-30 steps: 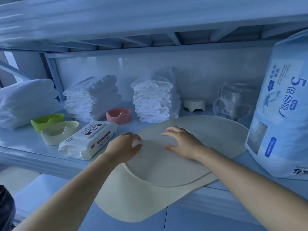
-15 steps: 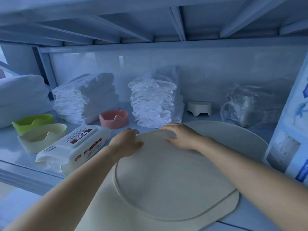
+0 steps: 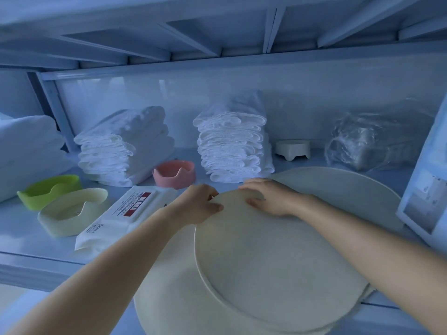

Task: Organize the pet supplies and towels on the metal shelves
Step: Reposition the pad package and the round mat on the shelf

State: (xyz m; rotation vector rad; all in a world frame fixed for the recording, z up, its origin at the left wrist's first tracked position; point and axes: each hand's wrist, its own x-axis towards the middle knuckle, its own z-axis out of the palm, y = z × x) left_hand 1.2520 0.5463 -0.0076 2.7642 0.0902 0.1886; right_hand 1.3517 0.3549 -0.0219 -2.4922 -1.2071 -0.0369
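On the shelf [image 3: 29,235], both hands' grip: left [image 3: 198,205] pinches, right [image 3: 271,199] presses cream mat [image 3: 266,257] (round-edged, layered).

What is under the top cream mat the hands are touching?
Under the top mat lies a bigger cream mat, sticking out around it. The shelf beneath is hidden there.

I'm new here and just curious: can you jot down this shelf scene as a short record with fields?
Left hand: gripping far edge of top mat
Right hand: flat on same mat
Mats: stacked, overhanging shelf front
Bowls: green, cream, pink, white
Wipes pack: left of mats
Towels: two folded stacks at back
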